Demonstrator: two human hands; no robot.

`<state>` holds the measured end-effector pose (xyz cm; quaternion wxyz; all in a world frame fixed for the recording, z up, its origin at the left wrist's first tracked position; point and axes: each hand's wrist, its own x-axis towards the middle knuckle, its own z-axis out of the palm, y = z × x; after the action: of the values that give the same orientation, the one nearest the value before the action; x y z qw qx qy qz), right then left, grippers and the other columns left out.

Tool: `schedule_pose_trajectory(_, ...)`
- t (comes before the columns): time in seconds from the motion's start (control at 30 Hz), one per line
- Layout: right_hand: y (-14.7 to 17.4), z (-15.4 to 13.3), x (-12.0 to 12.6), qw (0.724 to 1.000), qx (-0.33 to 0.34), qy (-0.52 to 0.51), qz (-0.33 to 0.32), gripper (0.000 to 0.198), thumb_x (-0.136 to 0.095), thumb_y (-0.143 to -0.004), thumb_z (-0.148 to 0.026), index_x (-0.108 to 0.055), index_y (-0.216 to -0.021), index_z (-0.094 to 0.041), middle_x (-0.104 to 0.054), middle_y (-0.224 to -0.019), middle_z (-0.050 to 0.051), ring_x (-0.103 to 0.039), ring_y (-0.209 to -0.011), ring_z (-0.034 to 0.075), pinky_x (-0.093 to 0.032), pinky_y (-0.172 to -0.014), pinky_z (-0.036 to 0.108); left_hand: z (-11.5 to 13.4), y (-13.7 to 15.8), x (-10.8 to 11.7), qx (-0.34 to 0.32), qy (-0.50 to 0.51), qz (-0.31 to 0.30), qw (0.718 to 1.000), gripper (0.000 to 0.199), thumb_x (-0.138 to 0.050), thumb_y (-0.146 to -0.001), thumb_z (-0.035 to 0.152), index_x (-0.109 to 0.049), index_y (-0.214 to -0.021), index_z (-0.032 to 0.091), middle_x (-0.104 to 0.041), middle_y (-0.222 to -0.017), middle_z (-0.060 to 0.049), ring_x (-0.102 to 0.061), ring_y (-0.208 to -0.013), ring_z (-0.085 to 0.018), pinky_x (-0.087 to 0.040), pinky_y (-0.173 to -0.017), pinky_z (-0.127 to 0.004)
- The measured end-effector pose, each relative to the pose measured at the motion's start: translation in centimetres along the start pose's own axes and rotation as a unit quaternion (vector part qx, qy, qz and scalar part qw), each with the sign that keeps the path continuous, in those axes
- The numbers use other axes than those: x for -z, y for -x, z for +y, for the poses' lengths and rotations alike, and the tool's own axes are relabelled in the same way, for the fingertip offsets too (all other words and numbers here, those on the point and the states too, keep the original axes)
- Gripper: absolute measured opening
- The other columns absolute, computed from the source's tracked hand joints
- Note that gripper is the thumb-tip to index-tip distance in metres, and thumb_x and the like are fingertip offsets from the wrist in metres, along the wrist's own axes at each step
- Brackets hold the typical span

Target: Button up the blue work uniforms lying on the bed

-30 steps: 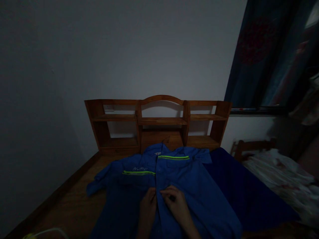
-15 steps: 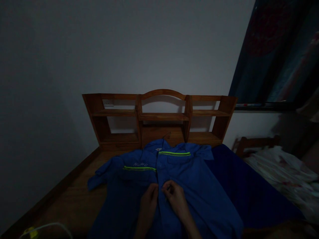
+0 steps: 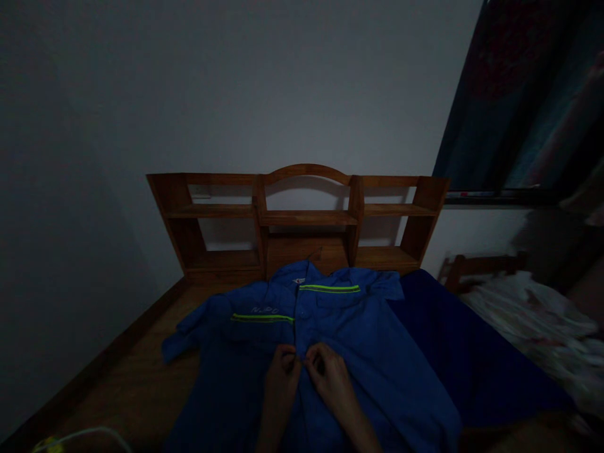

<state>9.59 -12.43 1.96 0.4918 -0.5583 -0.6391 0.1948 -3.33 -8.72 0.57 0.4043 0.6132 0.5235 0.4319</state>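
Observation:
A blue short-sleeved work shirt (image 3: 377, 352) with yellow-green strips across the chest lies front up, its collar away from me. My left hand (image 3: 284, 371) is at the front placket, thumb and fingers pinched on the cloth edge. Just right of it, my right hand (image 3: 326, 371) pinches the placket too, its fingers curled. The fingertips of both hands nearly meet at the shirt's middle. Any button between them is too small and dark to make out. A chest button shows higher up the placket.
The shirt lies on a wooden surface (image 3: 127, 377). Behind it stands a wooden shelf unit (image 3: 306, 218) against the wall. Dark blue cloth (image 3: 472, 358) spreads at the right, with a whitish bundle (image 3: 538, 321) beyond. A pale cable (image 3: 94, 430) with a yellow piece lies at the lower left.
My left hand's fingers have curled more and come closer to the right hand at the placket. The right hand has shifted only slightly. The view has moved a little.

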Motion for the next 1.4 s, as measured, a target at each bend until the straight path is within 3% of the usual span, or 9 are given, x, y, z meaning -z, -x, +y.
schedule_pose_trajectory(0.43, -0.1, -0.1, 0.0, 1.000, -0.008, -0.006, 0.016, 0.015, -0.047, -0.087, -0.028, -0.058, -0.085, -0.018, -0.059, -0.078, 0.002, -0.056, -0.072, 0.013, -0.041, -0.068, 0.023, 0.1, 0.5, 0.2, -0.037, 0.038, 0.006, 0.999, 0.026, -0.052, -0.078, 0.045, -0.049, -0.087, 0.021, -0.065, -0.076, -0.002, -0.064, -0.073, -0.019, -0.048, -0.065, -0.027)
schedule_pose_trajectory(0.63, -0.8, 1.2, 0.1, 0.988, -0.097, -0.119, -0.009, 0.026, -0.054, -0.082, -0.041, -0.060, -0.078, -0.016, -0.058, -0.067, 0.000, -0.053, -0.056, 0.010, -0.039, -0.051, 0.020, 0.3, 0.6, 0.3, -0.035, 0.038, 0.001, 0.999, 0.026, -0.056, -0.075, 0.045, -0.050, -0.080, 0.021, -0.063, -0.072, -0.002, -0.063, -0.070, -0.019, -0.047, -0.063, -0.026)
schedule_pose_trajectory(0.8, -1.6, 2.3, -0.1, 0.954, -0.184, -0.233, -0.043, 0.037, -0.063, -0.071, -0.051, -0.060, -0.075, -0.014, -0.053, -0.055, -0.004, -0.043, -0.038, 0.006, -0.032, -0.037, 0.018, 0.1, 0.3, 0.2, -0.031, 0.045, -0.015, 0.998, 0.024, -0.057, -0.077, 0.041, -0.048, -0.086, 0.020, -0.061, -0.070, 0.000, -0.062, -0.069, -0.017, -0.046, -0.064, -0.025)
schedule_pose_trajectory(1.03, -2.3, 2.0, 0.1, 0.935, -0.227, -0.266, -0.053, 0.039, -0.068, -0.064, -0.050, -0.060, -0.070, -0.012, -0.047, -0.043, -0.006, -0.038, -0.032, 0.005, -0.028, -0.033, 0.017, 0.0, 0.1, 0.0, -0.020, 0.113, -0.031, 0.993, 0.036, -0.068, -0.067, 0.043, -0.052, -0.089, 0.019, -0.064, -0.073, 0.000, -0.064, -0.075, -0.017, -0.049, -0.069, -0.026)
schedule_pose_trajectory(1.4, -1.9, 2.9, -0.3, 0.948, -0.203, -0.242, -0.049, 0.038, -0.064, -0.069, -0.050, -0.060, -0.072, -0.013, -0.048, -0.045, -0.005, -0.040, -0.033, 0.006, -0.029, -0.034, 0.018, 0.2, 0.7, -0.4, -0.040, -0.052, 0.036, 0.997, 0.021, -0.056, -0.075, 0.040, -0.057, -0.084, 0.021, -0.062, -0.071, 0.000, -0.061, -0.068, -0.017, -0.047, -0.066, -0.028)
